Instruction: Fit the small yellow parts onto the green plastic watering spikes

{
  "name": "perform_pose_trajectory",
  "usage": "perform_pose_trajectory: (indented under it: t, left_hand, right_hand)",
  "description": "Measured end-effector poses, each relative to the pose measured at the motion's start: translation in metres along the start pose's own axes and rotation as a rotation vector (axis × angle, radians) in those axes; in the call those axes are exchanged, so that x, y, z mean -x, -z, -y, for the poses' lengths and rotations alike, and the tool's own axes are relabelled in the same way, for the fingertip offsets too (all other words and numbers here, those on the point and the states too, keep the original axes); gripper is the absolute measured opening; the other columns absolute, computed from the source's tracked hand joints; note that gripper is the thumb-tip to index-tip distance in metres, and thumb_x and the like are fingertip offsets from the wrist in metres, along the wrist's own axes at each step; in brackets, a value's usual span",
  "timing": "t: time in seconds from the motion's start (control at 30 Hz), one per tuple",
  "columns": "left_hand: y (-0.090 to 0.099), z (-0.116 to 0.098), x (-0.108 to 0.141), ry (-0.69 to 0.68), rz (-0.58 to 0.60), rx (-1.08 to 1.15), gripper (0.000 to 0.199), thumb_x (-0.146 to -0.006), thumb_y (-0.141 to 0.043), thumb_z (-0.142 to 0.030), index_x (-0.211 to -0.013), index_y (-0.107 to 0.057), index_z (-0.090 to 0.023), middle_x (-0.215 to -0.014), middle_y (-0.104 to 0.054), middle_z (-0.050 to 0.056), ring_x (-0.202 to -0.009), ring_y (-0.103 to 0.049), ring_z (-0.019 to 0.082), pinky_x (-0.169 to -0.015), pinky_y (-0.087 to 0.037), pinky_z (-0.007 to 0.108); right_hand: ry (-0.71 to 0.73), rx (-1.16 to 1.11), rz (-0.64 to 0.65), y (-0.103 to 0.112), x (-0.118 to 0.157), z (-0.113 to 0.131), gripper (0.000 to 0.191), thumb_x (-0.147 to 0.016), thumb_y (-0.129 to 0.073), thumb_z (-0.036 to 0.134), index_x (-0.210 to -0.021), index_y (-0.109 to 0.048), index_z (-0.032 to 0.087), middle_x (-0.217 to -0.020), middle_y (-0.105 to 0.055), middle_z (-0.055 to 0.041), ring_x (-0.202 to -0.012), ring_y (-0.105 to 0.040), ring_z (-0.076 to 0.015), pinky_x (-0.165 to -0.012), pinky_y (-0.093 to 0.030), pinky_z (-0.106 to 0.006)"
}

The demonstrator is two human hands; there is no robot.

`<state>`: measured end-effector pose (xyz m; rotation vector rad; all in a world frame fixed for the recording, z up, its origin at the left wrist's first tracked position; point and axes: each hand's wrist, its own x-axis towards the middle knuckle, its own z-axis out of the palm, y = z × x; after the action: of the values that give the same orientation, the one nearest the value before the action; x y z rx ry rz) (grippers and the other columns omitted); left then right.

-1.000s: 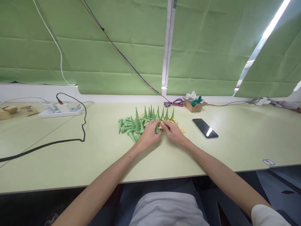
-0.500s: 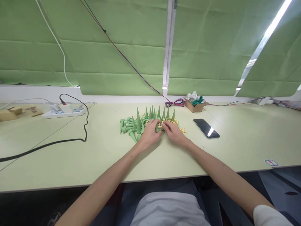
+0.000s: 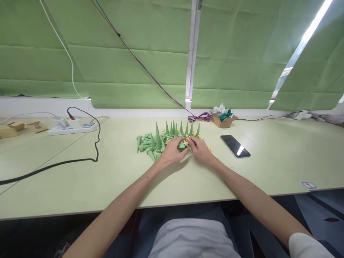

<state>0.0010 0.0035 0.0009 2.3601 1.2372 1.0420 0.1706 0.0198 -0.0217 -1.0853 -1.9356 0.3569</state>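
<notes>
One worktop (image 3: 193,186) bore at least nine upright green cones (image 3: 158,139) at the clock's centre; the overlapping cones lying down (image 3: 151,154) defied counting, as did the small yellow pieces (image 3: 210,148). Two hands, one left (image 3: 172,151) and one right (image 3: 200,149), were there. One phone (image 3: 234,145) lay at three o'clock, one cardboard box (image 3: 226,124) at two, one power strip (image 3: 72,131) at nine.

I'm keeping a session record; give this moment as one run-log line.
left hand: curled around green piece | right hand: at yellow pieces, grip unclear | green spikes: some upright, some lying | phone: at right
</notes>
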Motion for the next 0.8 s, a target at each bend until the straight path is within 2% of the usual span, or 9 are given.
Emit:
perform_pose_trajectory:
  t: [0.17,0.47,0.63,0.8]
  left_hand:
    - [0.001,0.0015,-0.0003,0.018,0.015,0.012,0.032,-0.086,-0.056,-0.029,-0.117,-0.06,-0.02,-0.121,-0.066,0.008,-0.105,-0.061,0.024,-0.088,-0.051,0.039]
    - [-0.0015,0.004,0.0013,-0.039,0.017,-0.04,0.033,-0.086,-0.058,-0.022,-0.118,-0.059,-0.018,-0.121,-0.064,0.01,-0.112,-0.059,0.025,-0.097,-0.048,0.042]
    - [-0.0013,0.0038,0.0023,-0.055,0.027,-0.037,0.033,-0.086,-0.058,-0.02,-0.119,-0.058,-0.017,-0.122,-0.063,0.01,-0.113,-0.058,0.025,-0.097,-0.048,0.041]
    - [-0.0021,0.0039,0.0005,-0.027,-0.007,-0.019,0.033,-0.084,-0.059,-0.022,-0.117,-0.059,-0.018,-0.118,-0.064,0.01,-0.109,-0.06,0.025,-0.094,-0.049,0.04]
  right_hand:
    - [0.0,0.004,0.013,0.0015,-0.0005,0.0001,0.034,-0.1,-0.037,0.038,-0.071,-0.043,0.021,-0.063,-0.046,0.0015,-0.06,-0.043,-0.0147,-0.059,-0.031,-0.027]
    - [0.0,0.065,0.036,-0.001,0.0003,-0.0031,0.035,-0.101,-0.033,0.036,-0.07,-0.039,0.022,-0.063,-0.046,0.0009,-0.06,-0.041,-0.0151,-0.06,-0.028,-0.028]
    - [-0.017,0.062,0.035,-0.0021,-0.0004,-0.0039,0.037,-0.101,-0.033,0.036,-0.069,-0.04,0.021,-0.062,-0.047,0.0007,-0.058,-0.041,-0.0145,-0.059,-0.027,-0.028]
    - [-0.022,0.006,0.03,-0.0018,-0.0009,-0.0025,0.04,-0.102,-0.031,0.04,-0.07,-0.044,0.021,-0.063,-0.051,0.0002,-0.06,-0.045,-0.0145,-0.06,-0.031,-0.027]
